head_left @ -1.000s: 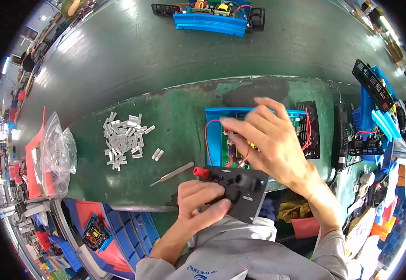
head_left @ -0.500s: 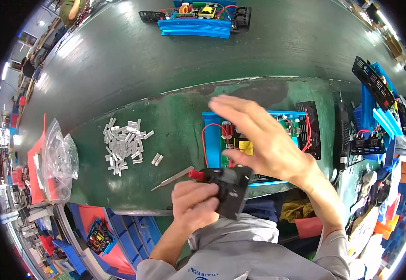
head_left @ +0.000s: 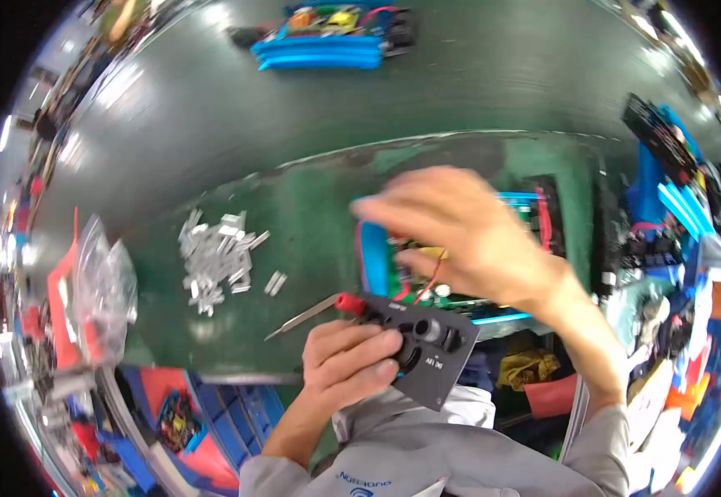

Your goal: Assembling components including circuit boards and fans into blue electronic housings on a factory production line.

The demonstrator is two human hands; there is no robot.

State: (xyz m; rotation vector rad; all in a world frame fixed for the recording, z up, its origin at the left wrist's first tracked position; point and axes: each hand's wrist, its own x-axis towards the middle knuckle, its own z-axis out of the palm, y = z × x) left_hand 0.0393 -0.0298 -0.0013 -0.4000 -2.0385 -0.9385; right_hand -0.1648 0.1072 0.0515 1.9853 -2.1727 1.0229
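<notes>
Black and flat, the small control panel (head_left: 422, 348) is pinched at the near edge of the green work mat (head_left: 311, 232), the left hand (head_left: 348, 364) gripping it with fingers curled over its face and the thumb underneath, so it hangs partly past the edge above the person's lap. A red terminal post (head_left: 349, 304) sticks out of its far corner, and red wires (head_left: 422, 286) seem to run from it up to the circuit board in the blue tray (head_left: 377, 257) toward the right side of the mat. The right hand (head_left: 468, 236) hovers over that tray, blurred, fingers loosely together and bent; I cannot tell whether it holds anything. Risk lies in those wires: should the panel tilt or drop off the edge, they may tug at the board or tear at a joint. A blurred, quick hand could also snag a lead or knock the tray. Tweezers (head_left: 302, 317) lie just beside the panel's corner, near enough to be brushed off the mat. Loose white connectors (head_left: 215, 261) sit well apart, toward the left.
</notes>
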